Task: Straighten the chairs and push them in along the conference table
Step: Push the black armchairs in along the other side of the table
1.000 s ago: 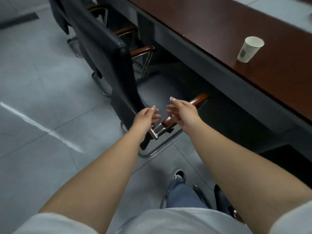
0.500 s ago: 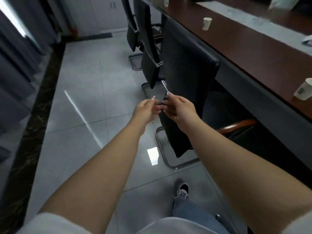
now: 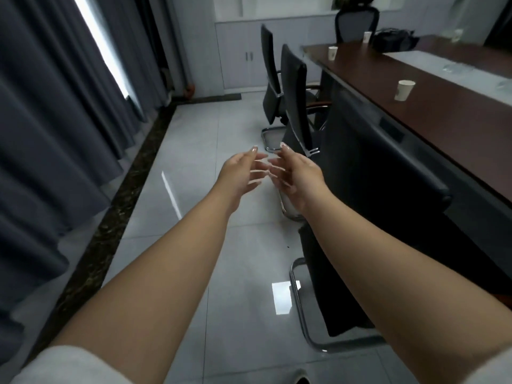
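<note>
With the nearest chair (image 3: 388, 195) tucked against the table's (image 3: 457, 112) long edge, I hold my left hand (image 3: 241, 173) and right hand (image 3: 299, 173) empty, fingers spread, close together; the next chair (image 3: 295, 98) probably needs gripping.

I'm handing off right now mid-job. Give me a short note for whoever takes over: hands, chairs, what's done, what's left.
Left hand and right hand: both open, empty, raised in front, touching nothing.
Nearest chair: black, its back close against the conference table; looks pushed in.
Second chair and third chair: further along the same side, standing out from the table, not in line with the nearest chair.
Left: straighten and push in those two. The mesh chair sits at the far end.
</note>
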`<state>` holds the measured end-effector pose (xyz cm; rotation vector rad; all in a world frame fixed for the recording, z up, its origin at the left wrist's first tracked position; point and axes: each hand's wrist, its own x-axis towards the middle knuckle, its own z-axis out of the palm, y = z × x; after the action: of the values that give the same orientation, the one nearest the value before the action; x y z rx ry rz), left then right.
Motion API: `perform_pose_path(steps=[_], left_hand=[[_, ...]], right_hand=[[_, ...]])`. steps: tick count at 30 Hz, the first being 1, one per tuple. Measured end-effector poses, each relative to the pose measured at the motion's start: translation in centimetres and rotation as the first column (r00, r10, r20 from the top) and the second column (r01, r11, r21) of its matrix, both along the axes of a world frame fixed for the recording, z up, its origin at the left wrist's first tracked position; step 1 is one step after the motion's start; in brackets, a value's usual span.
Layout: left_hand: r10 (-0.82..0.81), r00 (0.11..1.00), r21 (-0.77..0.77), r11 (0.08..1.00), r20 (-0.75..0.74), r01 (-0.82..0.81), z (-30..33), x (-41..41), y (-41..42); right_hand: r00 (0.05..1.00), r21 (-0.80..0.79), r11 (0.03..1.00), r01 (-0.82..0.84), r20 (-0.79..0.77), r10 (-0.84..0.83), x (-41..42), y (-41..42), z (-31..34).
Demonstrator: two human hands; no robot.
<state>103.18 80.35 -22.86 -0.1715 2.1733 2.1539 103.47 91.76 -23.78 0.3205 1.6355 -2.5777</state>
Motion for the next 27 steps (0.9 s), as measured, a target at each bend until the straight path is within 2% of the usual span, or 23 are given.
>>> perform_pose_path(steps=[4,8,13,18,23,25,27], left_hand=[[-0.001,0.996,-0.011,1.0,-0.088,0.0,2.9,-5.3,1.2],[-0.043,0.992,0.029,0.998,-0.118,0.047,3.5,-9.2,3.2],[-0.159,0.978,0.05,0.985,-0.139,0.167,3.5,-14.1,5.9],[-0.319,0.932,0.142,0.928,-0.173,0.344,3.4,-19.7,9.1],[-0.555,0.813,0.145,0.802,-0.176,0.579,3.6,-23.7,11.7],[-0.636,0.747,0.134,0.737,-0.195,0.662,4.2,-25.0,12.2],[-0.737,0.643,0.119,0.634,-0.208,0.765,4.9,-25.9,13.0]], right_hand=[[0.997,-0.004,0.998,0.055,-0.061,-0.056,-5.1,1.2,2.5],[0.989,0.022,0.994,0.109,-0.107,-0.107,-8.6,2.6,2.2],[0.946,0.034,0.958,0.284,-0.171,-0.275,-11.4,4.3,3.1],[0.864,0.051,0.869,0.492,-0.152,-0.481,-14.2,7.2,4.5],[0.686,0.084,0.683,0.726,-0.161,-0.71,-15.4,9.7,4.8],[0.636,0.1,0.628,0.772,-0.134,-0.76,-15.3,10.0,4.7],[0.56,0.114,0.549,0.828,-0.143,-0.816,-14.6,10.2,4.7]])
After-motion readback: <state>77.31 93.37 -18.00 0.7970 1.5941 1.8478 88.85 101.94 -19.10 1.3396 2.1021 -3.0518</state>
